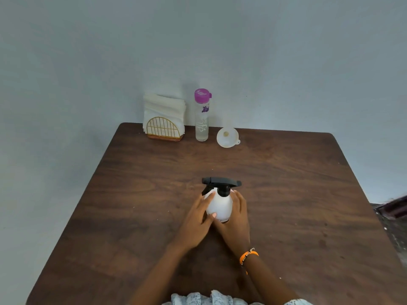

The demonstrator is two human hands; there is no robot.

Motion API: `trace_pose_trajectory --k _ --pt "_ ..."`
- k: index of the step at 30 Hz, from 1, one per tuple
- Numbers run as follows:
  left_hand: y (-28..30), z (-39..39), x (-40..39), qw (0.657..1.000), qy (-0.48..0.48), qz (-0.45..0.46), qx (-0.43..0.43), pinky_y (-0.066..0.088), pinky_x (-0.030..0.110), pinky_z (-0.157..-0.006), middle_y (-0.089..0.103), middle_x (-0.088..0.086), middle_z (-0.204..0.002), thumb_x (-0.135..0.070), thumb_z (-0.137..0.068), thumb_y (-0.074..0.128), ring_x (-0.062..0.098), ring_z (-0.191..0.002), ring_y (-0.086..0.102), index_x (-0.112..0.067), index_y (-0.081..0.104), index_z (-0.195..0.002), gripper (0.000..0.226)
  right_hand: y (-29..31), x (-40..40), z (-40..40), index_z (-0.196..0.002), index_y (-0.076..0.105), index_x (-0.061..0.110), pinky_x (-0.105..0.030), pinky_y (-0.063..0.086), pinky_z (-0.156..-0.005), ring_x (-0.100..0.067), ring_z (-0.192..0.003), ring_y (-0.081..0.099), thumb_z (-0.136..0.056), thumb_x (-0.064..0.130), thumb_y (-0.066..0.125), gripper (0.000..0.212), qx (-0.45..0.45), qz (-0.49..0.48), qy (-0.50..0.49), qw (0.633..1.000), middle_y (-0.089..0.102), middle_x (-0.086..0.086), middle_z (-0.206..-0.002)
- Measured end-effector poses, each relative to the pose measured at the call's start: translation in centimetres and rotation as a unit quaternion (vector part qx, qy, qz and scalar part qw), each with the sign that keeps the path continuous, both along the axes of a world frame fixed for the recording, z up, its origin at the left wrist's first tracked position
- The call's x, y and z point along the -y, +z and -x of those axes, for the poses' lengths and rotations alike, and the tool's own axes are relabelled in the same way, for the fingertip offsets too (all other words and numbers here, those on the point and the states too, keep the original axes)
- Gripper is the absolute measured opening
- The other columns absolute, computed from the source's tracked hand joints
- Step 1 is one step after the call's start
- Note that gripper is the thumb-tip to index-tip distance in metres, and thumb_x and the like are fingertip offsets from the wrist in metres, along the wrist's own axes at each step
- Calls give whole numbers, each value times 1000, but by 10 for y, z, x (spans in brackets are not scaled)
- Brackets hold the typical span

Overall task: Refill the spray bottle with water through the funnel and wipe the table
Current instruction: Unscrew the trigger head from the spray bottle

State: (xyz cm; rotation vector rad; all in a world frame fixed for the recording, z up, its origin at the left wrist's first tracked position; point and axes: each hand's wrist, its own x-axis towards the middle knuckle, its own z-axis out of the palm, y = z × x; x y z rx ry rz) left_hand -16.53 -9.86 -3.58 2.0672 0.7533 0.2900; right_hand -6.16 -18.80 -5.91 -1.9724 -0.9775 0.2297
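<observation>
A white spray bottle point(219, 205) with a black trigger head stands upright in the middle of the dark wooden table point(286, 194). My left hand point(198, 219) cups its left side and my right hand point(236, 219) cups its right side, so both hold the body. At the far edge stands a clear water bottle point(202, 119) with a purple cap, closed and upright. A white funnel point(227, 137) lies on the table just right of it, its mouth facing me.
A gold wire holder with white paper napkins point(164, 119) stands at the far edge, left of the water bottle. A pale wall rises behind the table. A dark object point(394, 208) shows beyond the table's right edge.
</observation>
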Motion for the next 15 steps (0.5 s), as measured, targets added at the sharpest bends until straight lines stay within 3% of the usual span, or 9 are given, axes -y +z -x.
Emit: trace_pose_trajectory --k 2,5,9,11,13,15 --pt "-2 1 -1 1000 -1 2 -1 19 24 -116 20 -11 -154 -25 -96 46 2 -140 16 -54 12 -132 58 1 1 1 -139 34 20 -7 32 -88 -7 -128 34 -73 50 65 79 6 14 -5 1000 32 5 -142" --pt "-3 0 -3 1000 -1 8 2 17 17 -112 20 -10 -154 -25 -96 45 3 -140 17 -53 13 -132 55 1 1 2 -140 32 22 -4 32 -80 -6 -125 35 -73 56 62 82 12 29 -10 999 30 6 -141" --pt "-12 0 -6 1000 -6 14 0 19 21 -113 19 -12 -154 -27 -96 44 2 -139 17 -56 10 -132 58 -1 1 0 -140 31 20 -8 35 -85 -10 -127 35 -73 58 62 84 -2 39 6 999 28 5 -141" --pt "-13 0 -7 1000 -13 17 3 19 18 -111 20 -15 -153 -27 -97 44 -1 -138 18 -55 12 -134 57 -3 4 -5 -142 27 19 -9 32 -95 -13 -132 30 -72 58 62 88 -27 49 26 998 26 3 -144" --pt "-12 0 -7 999 6 33 6 19 17 -110 23 -20 -148 -25 -97 44 -2 -135 22 -47 18 -138 53 -7 11 -10 -146 17 19 -16 17 -111 -14 -141 15 -74 48 64 91 -18 61 62 996 17 2 -152" --pt "-14 3 -8 995 81 56 9 22 23 -110 29 -21 -140 -17 -95 46 0 -132 28 -35 27 -141 52 -9 23 -13 -146 7 25 -15 3 -114 -10 -144 3 -73 22 65 94 9 66 88 994 8 7 -154"
